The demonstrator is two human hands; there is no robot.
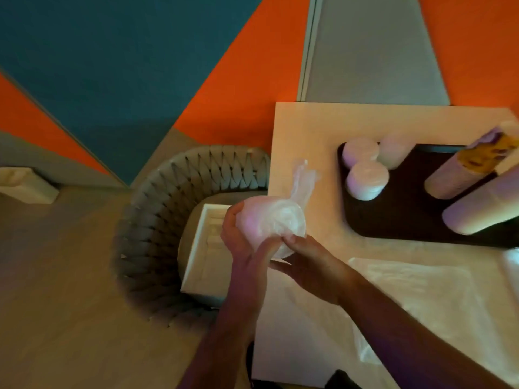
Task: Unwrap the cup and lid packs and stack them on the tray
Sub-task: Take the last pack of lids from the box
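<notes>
Both hands at the table edge, left hand (234,234) and right hand (306,265) with fingers curled on a wrapped lid pack (273,223) — dark tray (407,220) with unwrapped stacks nearby

A wrapped lid pack (273,224) sits up off the table, round face toward the camera, clear film twisted into a tail (302,178) pointing away; on the dark tray (407,220), 3 short white stacks (365,179) stand upright, bunched at the left end; 2 long cup stacks (477,204) lean across the right end, 1 with what looks like a yellow patterned band (487,155), though it's blurred.
</notes>
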